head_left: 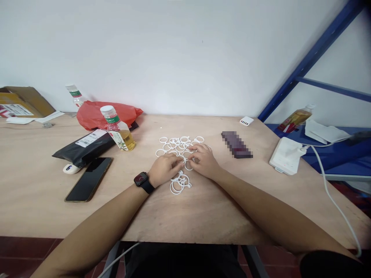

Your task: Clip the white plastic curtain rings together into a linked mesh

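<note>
Several white plastic rings (177, 144) lie scattered in the middle of a wooden table (203, 208). My left hand (165, 168), with a black smartwatch on its wrist, and my right hand (204, 159) meet at the near edge of that pile. The fingers of both hands are curled and pinched together on a white ring (187, 162) between them. A small cluster of joined white rings (180, 183) lies on the table just below my hands.
A black phone (88, 178) and a small white object lie at left, by a black parcel bag (84, 148), a tilted bottle of yellow drink (118, 129) and a red bag (98, 114). A dark flat object (236, 144) and white devices with a cable (285, 154) sit at right.
</note>
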{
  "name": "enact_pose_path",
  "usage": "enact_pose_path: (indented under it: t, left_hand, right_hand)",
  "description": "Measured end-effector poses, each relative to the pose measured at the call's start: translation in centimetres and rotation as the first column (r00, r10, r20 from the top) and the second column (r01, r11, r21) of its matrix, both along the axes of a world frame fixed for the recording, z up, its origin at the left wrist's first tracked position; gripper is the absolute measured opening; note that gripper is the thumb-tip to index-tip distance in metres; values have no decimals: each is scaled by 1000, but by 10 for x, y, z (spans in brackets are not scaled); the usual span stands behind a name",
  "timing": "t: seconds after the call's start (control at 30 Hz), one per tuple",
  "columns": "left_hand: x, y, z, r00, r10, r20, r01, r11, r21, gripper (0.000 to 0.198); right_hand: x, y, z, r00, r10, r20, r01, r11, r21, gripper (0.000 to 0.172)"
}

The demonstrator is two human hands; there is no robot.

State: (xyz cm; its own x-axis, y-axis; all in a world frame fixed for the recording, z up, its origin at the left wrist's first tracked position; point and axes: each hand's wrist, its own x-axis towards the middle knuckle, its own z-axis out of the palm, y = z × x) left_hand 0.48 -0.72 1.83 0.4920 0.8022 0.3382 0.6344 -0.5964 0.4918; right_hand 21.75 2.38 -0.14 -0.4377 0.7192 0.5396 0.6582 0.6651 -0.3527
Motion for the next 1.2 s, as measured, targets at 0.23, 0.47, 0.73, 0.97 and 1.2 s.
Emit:
enact_pose_path:
  t: [0.23, 0.47, 0.73, 0.97, 1.2]
  left_hand:
    - [5, -12, 8, 986, 5, 165, -4, 1000, -3, 22]
    - [5, -15, 9, 974, 2, 227, -6, 1000, 14, 23]
    - [6, -16, 11, 977, -3, 213, 1, 1000, 9, 20]
    - [4, -12, 5, 976, 3, 217, -27, 994, 105, 23]
    - [5, -12, 6, 976, 4, 220, -26, 995, 98, 22]
  right_hand:
    - [-7, -18, 10, 984, 138, -109, -119, 980, 162, 7]
    - [-5, -19, 11, 969, 216, -123, -194, 966, 171, 10]
    - [-5, -19, 13, 965, 255, -65, -232, 939, 254, 10]
    - [-4, -18, 13, 955, 289, -71, -261, 928, 267, 13]
    - [-5, -20, 14, 954, 297, -48, -275, 926, 260, 12]
